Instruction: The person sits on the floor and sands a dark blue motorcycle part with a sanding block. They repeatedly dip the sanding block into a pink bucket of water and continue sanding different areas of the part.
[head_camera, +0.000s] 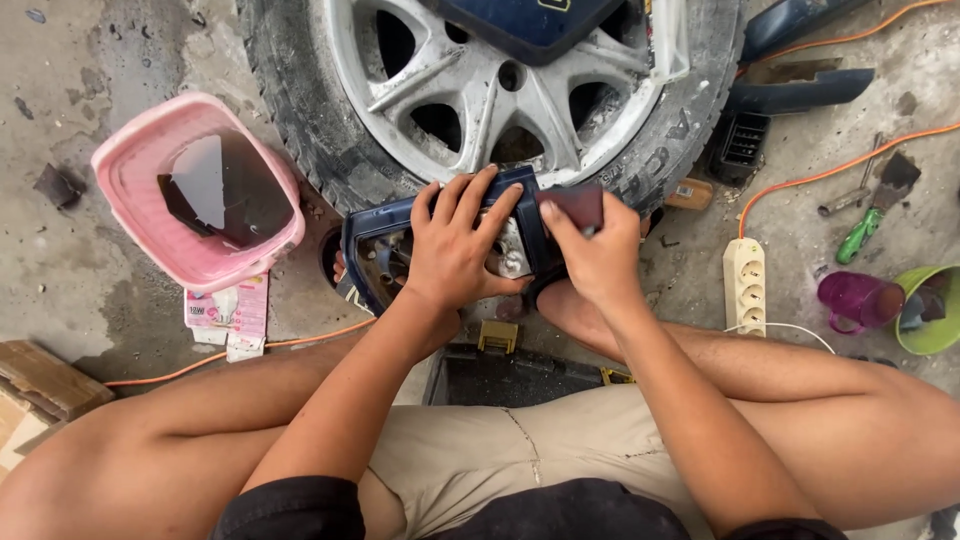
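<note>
The fingers (470, 200) of the left hand (455, 250) are spread apart and pressed flat over the top of a dark blue plastic housing (385, 235), pinning it against the tyre (300, 120) of a wheel lying on the concrete floor (100, 60). The fingers (560, 222) of the right hand (600, 262) are closed together on a small dark reddish sanding block (575, 205), held at the right end of the housing. To do this step well, judging from the grip, keep the left hand's pressure steady so the housing does not rock, and keep the block flat against the blue surface with short, even strokes. The housing lies directly under the left fingers and touches the right fingertips; its metal inner part (510, 255) shows between the two hands. A pink tub (130, 160) of dark water stands at the left, just beside the tyre. A white power strip (744, 285) with an orange cable (840, 165) lies to the right, near a purple cup (858, 300) and a green bowl (935, 335).
</note>
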